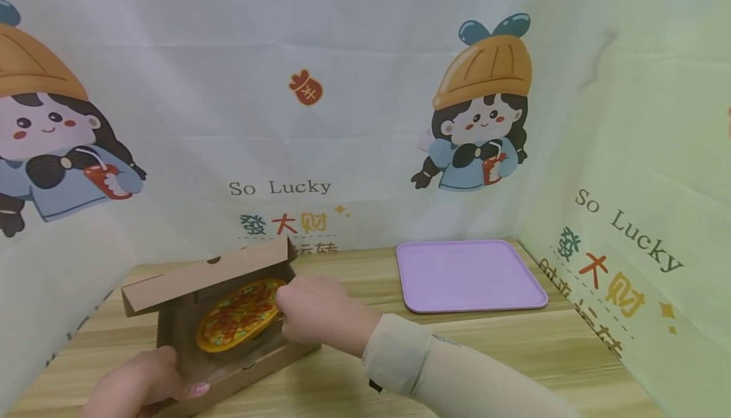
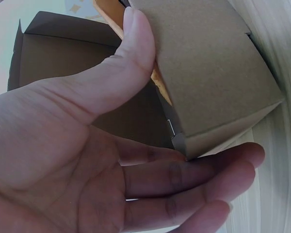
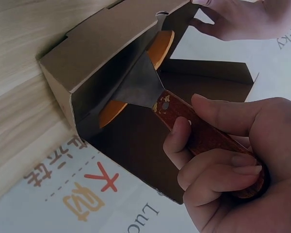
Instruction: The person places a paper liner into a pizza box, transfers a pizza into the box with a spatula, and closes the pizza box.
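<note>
An open cardboard pizza box (image 1: pixel 208 278) stands at the left of the table, its lid raised. Inside lies a toy-like pizza (image 1: pixel 240 316) with an orange crust, tilted toward me. My left hand (image 1: pixel 137 380) holds the box's near left corner, thumb over the front wall and fingers against the outside in the left wrist view. My right hand (image 1: pixel 316 310) is at the box's right side. In the right wrist view it grips the reddish wooden handle of a metal spatula (image 3: pixel 203 128). The flat blade (image 3: pixel 140 82) lies against the pizza's orange underside; its tip is hidden.
A purple tray (image 1: pixel 471 275) lies on the wood-grain table (image 1: pixel 457 354) at the back right. Printed cloth (image 1: pixel 365 120) with cartoon figures hangs behind and along both sides of the table.
</note>
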`<state>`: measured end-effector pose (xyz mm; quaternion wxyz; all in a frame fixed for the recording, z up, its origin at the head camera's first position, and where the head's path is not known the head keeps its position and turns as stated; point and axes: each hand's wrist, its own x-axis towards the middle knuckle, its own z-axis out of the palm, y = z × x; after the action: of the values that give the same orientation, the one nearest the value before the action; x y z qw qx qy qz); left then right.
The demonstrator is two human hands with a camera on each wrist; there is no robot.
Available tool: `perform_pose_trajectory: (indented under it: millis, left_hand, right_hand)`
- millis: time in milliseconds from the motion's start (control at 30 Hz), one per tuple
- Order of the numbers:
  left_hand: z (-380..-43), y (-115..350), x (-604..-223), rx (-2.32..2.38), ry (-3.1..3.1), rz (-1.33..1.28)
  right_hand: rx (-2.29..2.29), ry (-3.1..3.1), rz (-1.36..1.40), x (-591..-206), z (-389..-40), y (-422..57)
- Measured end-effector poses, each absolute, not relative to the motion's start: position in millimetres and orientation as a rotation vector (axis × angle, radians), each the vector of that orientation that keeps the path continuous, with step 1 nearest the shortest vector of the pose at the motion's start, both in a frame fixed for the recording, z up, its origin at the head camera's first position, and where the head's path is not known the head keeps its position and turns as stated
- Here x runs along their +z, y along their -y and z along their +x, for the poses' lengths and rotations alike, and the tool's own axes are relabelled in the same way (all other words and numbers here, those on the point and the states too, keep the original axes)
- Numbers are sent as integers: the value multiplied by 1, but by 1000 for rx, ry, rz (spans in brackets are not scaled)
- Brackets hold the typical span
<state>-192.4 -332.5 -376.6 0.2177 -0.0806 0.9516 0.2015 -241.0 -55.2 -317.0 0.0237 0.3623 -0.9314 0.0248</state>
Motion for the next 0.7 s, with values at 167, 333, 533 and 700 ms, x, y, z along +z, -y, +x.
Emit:
perform_pose_trajectory:
  millis: [167,333,533,700]
  left_hand:
    - [-193,333,-376,526,-2621,-231]
    - [-193,333,-378,526,-2624,-251]
    - [-195,334,-381,537,-2613,-279]
    - [-197,335,-381,523,-2613,-261]
  right_hand:
    - [80,2895,1128,-316,-244,61]
    - [51,2924,1096,-317,-248,68]
    - [-3,2908,1071,-313,-250,75]
    - [5,2902,1064,-305,-250,78]
